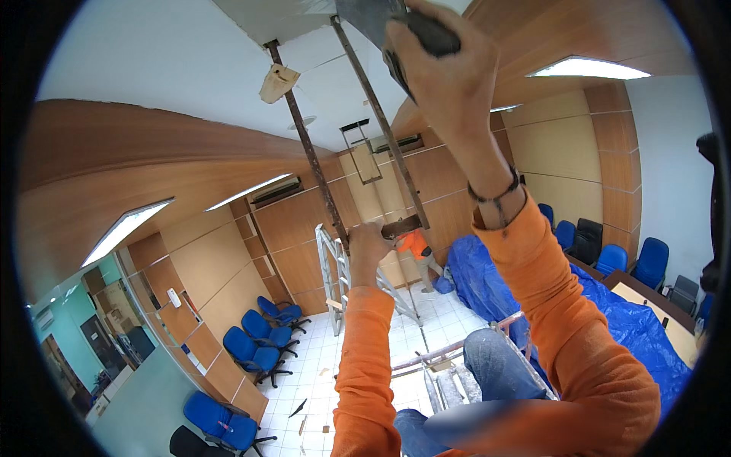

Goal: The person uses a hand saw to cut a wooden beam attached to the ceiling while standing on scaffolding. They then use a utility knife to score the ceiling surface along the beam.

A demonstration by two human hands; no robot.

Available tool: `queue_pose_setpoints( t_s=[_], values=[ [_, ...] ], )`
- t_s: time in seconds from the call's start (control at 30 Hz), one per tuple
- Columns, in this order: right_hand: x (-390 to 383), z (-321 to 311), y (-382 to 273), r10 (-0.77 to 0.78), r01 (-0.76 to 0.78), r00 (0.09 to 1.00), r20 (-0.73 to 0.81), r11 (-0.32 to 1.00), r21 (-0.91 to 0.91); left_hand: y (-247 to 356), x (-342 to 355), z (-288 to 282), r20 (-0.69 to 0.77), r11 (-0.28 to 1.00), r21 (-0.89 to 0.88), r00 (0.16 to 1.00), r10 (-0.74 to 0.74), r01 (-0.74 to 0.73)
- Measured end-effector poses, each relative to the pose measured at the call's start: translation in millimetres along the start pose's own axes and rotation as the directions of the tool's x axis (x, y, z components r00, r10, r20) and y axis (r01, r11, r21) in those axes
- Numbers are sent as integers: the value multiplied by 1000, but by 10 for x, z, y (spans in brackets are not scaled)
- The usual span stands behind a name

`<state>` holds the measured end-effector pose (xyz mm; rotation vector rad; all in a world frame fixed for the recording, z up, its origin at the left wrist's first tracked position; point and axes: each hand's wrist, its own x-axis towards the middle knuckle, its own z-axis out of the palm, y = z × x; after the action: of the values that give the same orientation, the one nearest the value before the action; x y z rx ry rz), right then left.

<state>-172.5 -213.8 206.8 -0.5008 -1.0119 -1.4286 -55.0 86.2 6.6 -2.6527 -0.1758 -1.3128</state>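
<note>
Overhead, my right hand (pixel 453 84) is closed round the black grip of a hand saw (pixel 365 19). Its wide grey blade reaches up to the ceiling panel, and the top of the frame cuts it off. A rusty metal hanger frame (pixel 304 148) comes down from the ceiling as two long bars joined by a short crossbar (pixel 401 226). My left hand (pixel 368 250) grips this frame at its lower left corner, its fingers partly hidden. A torn tan scrap (pixel 279 82) clings to the left bar.
Below me are a metal scaffold (pixel 449 381) and my knees. An aluminium stepladder (pixel 335 282) stands ahead; beyond it a person in orange (pixel 413 244) bends down. Blue tarpaulin (pixel 487 282) covers things at right. Blue office chairs (pixel 255 346) line the left wall. Scraps lie on the tiles.
</note>
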Motion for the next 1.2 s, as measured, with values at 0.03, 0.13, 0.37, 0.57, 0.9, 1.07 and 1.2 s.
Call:
queue_pose_setpoints(
  t_s=[0.03, 0.13, 0.37, 0.57, 0.9, 1.07, 1.2],
  values=[
    [-141, 15, 59, 9, -9, 1000, -5, 1000, 6, 8, 3, -10, 9, 1000, -12, 1000, -4, 4],
    [-480, 6, 198, -5, 6, 1000, 5, 999, -34, 7, 7, -17, 40, 998, -60, 999, -21, 23],
    [-1149, -504, 288, 27, -24, 999, 25, 992, -121, -19, -9, 36, -98, 998, -56, 995, 33, -39],
    [-1855, -1420, -99, 71, -48, 992, 104, 976, -213, 42, -28, -37, -8, 999, -33, 1000, -15, 15],
    [-2921, -2475, -112, 678, -672, 723, -131, 734, 97, 65, -22, -67, -41, 996, -83, 999, 19, -22],
    [-3100, -2714, 163, 778, -807, 576, -251, 492, -327, 135, -28, -128, -17, 998, -68, 1000, -9, 8],
    [-3147, -2834, 326, 792, -811, 558, -248, 457, -366, 201, -8, -177, 14, 998, -36, 999, -49, 50]
  ],
)
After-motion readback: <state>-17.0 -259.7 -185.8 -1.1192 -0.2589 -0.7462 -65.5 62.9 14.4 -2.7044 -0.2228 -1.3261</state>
